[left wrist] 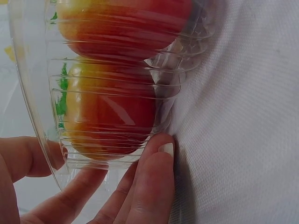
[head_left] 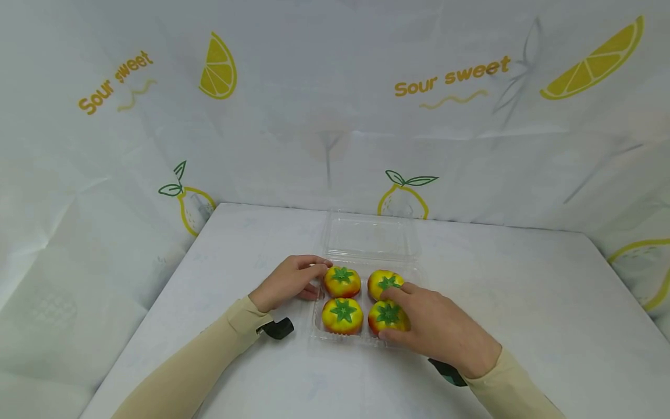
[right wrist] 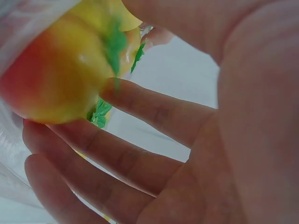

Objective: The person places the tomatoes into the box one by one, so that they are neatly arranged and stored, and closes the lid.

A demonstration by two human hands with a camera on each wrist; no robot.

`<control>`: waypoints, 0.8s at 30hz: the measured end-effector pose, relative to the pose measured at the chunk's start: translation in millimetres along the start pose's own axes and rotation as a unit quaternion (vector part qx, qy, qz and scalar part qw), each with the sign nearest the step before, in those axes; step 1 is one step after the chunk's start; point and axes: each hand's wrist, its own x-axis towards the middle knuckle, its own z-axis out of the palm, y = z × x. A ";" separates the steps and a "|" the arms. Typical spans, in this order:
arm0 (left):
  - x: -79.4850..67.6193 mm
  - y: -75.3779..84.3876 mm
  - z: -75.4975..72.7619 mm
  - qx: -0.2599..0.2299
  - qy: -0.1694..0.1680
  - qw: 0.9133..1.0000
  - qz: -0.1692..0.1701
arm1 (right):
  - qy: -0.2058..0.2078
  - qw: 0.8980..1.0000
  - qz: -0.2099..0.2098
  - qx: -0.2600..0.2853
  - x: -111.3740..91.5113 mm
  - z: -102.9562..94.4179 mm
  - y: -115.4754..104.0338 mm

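Note:
Several yellow-and-red toy tomatoes with green star-shaped tops sit in two rows in a clear plastic clamshell box (head_left: pixel 365 291). My left hand (head_left: pixel 293 280) grips the box's left side, near the far-left tomato (head_left: pixel 342 281). In the left wrist view its thumb is at the clear rim (left wrist: pixel 32 122) and its fingers lie against the ribbed outer wall. My right hand (head_left: pixel 437 326) holds the near-right tomato (head_left: pixel 386 317), thumb on the near side, fingers on the far side. The right wrist view shows fingertips touching a tomato (right wrist: pixel 58 70); part of it is blurred.
The transparent lid (head_left: pixel 370 235) lies folded back behind the box. White cloth covers the table (head_left: pixel 251 233). Behind stands a white curtain (head_left: pixel 324 87) printed with lemons and lettering. A black wrist camera (head_left: pixel 278 329) sits beneath the left wrist.

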 end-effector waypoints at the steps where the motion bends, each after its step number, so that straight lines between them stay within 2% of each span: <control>1: 0.1 -0.1 0.0 0.000 0.000 1.000 -0.001 | 0.000 1.000 0.000 0.000 0.1 0.1 0.0; 14: -0.7 1.0 0.7 -0.001 0.000 1.000 -0.003 | -0.001 1.000 -0.001 -0.008 0.1 -2.6 1.8; 19: -0.1 1.1 1.0 0.000 0.002 1.000 -0.005 | 0.000 1.000 0.009 0.005 -1.9 -7.2 3.7; 24: -0.3 0.8 1.5 0.003 0.001 1.000 -0.003 | 0.014 1.000 -0.010 0.023 -3.3 -16.3 15.5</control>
